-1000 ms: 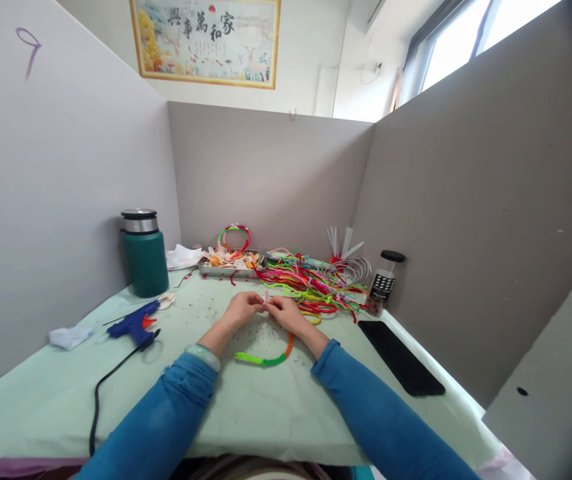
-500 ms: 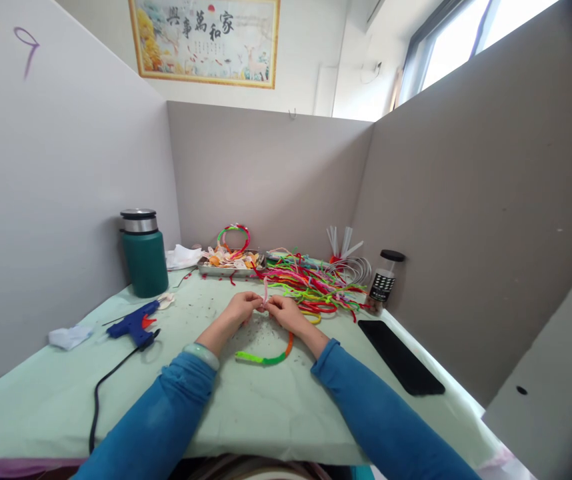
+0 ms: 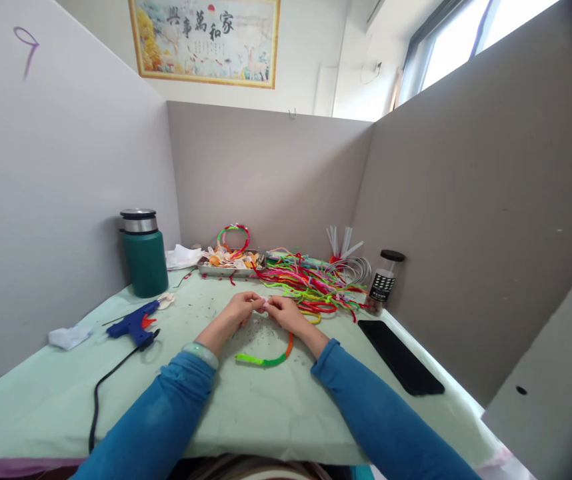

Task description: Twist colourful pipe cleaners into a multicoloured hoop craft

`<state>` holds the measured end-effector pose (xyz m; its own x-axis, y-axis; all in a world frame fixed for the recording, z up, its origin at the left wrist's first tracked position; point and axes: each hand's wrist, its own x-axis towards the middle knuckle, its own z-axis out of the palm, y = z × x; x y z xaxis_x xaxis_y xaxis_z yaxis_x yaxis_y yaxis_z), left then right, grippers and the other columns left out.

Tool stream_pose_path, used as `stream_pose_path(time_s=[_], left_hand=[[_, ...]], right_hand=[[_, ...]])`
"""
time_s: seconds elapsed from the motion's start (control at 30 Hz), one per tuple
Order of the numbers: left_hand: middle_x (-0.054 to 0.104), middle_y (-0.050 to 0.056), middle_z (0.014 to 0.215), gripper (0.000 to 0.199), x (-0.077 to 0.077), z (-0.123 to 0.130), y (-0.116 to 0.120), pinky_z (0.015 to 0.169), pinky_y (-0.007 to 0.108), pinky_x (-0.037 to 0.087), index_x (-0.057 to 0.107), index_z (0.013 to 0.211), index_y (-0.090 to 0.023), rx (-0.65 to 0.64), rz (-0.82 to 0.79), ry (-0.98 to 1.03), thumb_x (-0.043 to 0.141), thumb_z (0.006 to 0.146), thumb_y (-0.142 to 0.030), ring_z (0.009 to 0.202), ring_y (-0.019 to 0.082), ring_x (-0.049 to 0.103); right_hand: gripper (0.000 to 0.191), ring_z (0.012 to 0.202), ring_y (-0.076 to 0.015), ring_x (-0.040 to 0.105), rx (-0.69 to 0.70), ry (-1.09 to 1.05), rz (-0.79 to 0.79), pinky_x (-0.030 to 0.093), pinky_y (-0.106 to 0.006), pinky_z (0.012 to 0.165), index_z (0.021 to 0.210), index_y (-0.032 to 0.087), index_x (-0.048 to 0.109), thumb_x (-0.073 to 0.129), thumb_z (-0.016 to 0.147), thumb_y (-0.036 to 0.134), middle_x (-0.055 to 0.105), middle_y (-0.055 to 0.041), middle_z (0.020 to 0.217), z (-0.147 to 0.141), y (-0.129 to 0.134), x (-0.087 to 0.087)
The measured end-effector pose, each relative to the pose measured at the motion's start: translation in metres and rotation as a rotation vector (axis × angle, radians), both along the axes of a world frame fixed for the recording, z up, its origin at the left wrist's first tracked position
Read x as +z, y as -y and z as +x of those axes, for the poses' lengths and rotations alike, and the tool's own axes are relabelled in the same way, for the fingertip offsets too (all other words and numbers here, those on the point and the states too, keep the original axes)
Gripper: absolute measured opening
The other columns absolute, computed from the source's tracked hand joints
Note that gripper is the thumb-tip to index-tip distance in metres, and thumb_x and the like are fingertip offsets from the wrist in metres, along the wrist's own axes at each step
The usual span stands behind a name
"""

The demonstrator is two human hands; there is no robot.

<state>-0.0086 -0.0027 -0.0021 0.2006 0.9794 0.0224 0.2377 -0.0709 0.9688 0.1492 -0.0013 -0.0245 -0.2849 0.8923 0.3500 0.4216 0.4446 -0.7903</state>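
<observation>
Over the middle of the table my left hand point(image 3: 247, 307) and my right hand point(image 3: 284, 310) meet, fingertips pinched together. Between them is a pale pink pipe cleaner point(image 3: 265, 305), mostly covered by the fingers. Below the hands lies a curved band wrapped in lime, green and orange point(image 3: 275, 361); it runs under my right wrist, and a yellow stretch point(image 3: 312, 318) shows on the other side. Whether the pink piece is joined to this band I cannot tell. Beyond my right hand spreads a heap of colourful pipe cleaners point(image 3: 316, 280).
At left are a blue glue gun point(image 3: 133, 325) with a black cord, a green bottle point(image 3: 143, 260) and crumpled tissue point(image 3: 70, 337). A metal tray point(image 3: 231, 271) of small pieces holds a wrapped ring point(image 3: 233, 229). At right stand a lidded jar point(image 3: 383, 283) and a black phone point(image 3: 400, 357).
The pink end that stood up above my fingertips is now down between them, bent or wound in. Both arms and the curved band stay in place.
</observation>
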Motion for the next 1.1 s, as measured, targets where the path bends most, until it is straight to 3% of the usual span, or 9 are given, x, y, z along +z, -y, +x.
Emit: stream_pose_path(time_s=[0.27,0.57,0.7,0.9,1.1], left_hand=[[0.047,-0.007,0.046,0.033,-0.005,0.001,-0.006,0.032,0.019,0.019,0.056,0.074,-0.014,0.015,0.023,-0.044,0.072,0.064,-0.041,0.029,0.002,0.028],[0.051,-0.006,0.05,0.027,-0.002,0.002,-0.003,0.034,0.019,0.019,0.059,0.074,-0.014,0.024,0.056,-0.071,0.073,0.062,-0.034,0.032,0.002,0.029],[0.056,-0.004,0.053,0.023,0.0,0.002,-0.001,0.039,0.018,0.026,0.06,0.072,-0.014,0.045,0.088,-0.067,0.073,0.061,-0.03,0.04,0.005,0.039],[0.065,0.003,0.068,0.016,-0.01,-0.001,-0.013,0.059,0.021,0.044,0.063,0.07,-0.014,0.052,0.231,-0.146,0.07,0.061,-0.025,0.064,0.013,0.058],[0.068,0.004,0.078,0.01,-0.007,-0.001,-0.01,0.069,0.023,0.044,0.066,0.076,-0.016,0.058,0.343,-0.338,0.065,0.066,-0.018,0.074,0.015,0.06]], right_hand=[[0.019,0.057,-0.0116,0.043,-0.003,0.011,0.025,0.031,-0.022,0.053,0.063,0.017,0.054,0.051,0.079,0.026,0.05,0.0026,0.056,0.0,0.0,0.001],[0.016,0.056,-0.0116,0.045,-0.004,0.003,0.01,0.032,-0.021,0.054,0.064,0.018,0.055,0.051,0.078,0.023,0.052,0.0023,0.056,0.001,-0.001,0.0],[0.016,0.057,-0.0118,0.046,-0.001,-0.01,0.005,0.033,-0.022,0.054,0.064,0.018,0.056,0.052,0.079,0.024,0.053,0.0022,0.056,0.001,-0.001,0.001],[0.018,0.056,-0.0116,0.046,-0.012,-0.012,-0.008,0.033,-0.022,0.054,0.062,0.018,0.055,0.052,0.079,0.023,0.05,0.003,0.053,0.0,0.0,0.003],[0.018,0.054,-0.0109,0.045,-0.023,-0.015,-0.012,0.033,-0.022,0.054,0.063,0.017,0.055,0.052,0.079,0.025,0.051,0.0031,0.053,0.0,-0.002,0.001]])
